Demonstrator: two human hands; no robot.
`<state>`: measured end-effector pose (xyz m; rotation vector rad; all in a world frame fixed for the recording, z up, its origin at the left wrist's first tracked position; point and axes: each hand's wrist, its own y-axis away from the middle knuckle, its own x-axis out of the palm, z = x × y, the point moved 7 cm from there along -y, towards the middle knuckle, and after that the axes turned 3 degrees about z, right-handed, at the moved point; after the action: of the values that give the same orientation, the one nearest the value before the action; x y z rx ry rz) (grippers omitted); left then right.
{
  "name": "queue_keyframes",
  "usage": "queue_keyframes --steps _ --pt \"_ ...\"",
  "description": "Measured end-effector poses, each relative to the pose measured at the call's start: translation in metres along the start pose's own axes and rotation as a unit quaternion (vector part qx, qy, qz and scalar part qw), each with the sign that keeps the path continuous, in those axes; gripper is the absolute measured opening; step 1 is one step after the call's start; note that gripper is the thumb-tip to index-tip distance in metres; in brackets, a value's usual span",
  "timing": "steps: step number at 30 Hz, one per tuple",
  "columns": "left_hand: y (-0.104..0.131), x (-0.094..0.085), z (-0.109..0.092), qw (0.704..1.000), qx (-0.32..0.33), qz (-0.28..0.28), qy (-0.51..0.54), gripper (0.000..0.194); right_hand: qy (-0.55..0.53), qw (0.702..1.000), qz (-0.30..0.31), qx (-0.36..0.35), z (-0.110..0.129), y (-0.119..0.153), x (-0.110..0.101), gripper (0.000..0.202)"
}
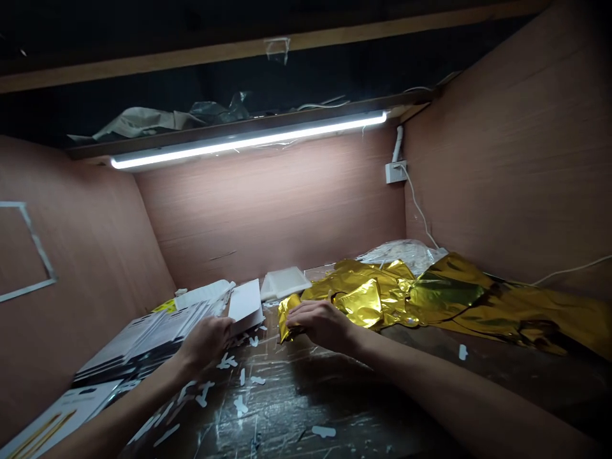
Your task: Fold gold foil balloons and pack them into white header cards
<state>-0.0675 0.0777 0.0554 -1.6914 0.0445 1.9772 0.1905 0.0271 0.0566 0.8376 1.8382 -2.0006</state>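
My left hand [210, 339] is closed on the lower edge of a white card [245, 301], which stands tilted above the table. To its right, my right hand [319, 322] has its fingers wrapped round a folded piece of shiny gold foil [285, 315]. A larger heap of crumpled gold foil [368, 299] lies just behind and right of that hand. Left of my left hand are stacks of flat printed packs [143, 338] with dark hang slots.
Small white paper cut-outs [240, 405] are scattered over the dark table [291, 389]. Behind lie translucent sheets [285, 282] and a clear plastic bag [401, 254]. Wooden walls [277, 217] enclose three sides; a lit tube [248, 141] hangs under a shelf. A white cable [418, 204] runs down the right corner.
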Motion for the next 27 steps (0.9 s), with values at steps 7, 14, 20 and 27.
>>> queue_keyframes --steps 7,14,20,27 --pt "0.059 -0.031 -0.108 0.972 0.219 -0.084 0.018 0.026 -0.068 0.985 -0.109 0.115 -0.001 0.003 -0.025 0.026" --pt "0.085 -0.047 -0.149 0.945 0.236 -0.059 0.217 0.023 -0.105 0.992 0.064 0.043 0.031 0.012 0.018 0.025" --pt "0.062 -0.053 -0.098 0.946 0.121 -0.109 0.280 0.023 -0.108 0.986 0.121 0.028 0.045 0.013 0.036 0.023" --pt "0.055 -0.008 -0.102 0.949 0.140 -0.008 0.283 0.059 -0.129 0.972 0.193 0.017 0.046 0.001 0.049 0.021"
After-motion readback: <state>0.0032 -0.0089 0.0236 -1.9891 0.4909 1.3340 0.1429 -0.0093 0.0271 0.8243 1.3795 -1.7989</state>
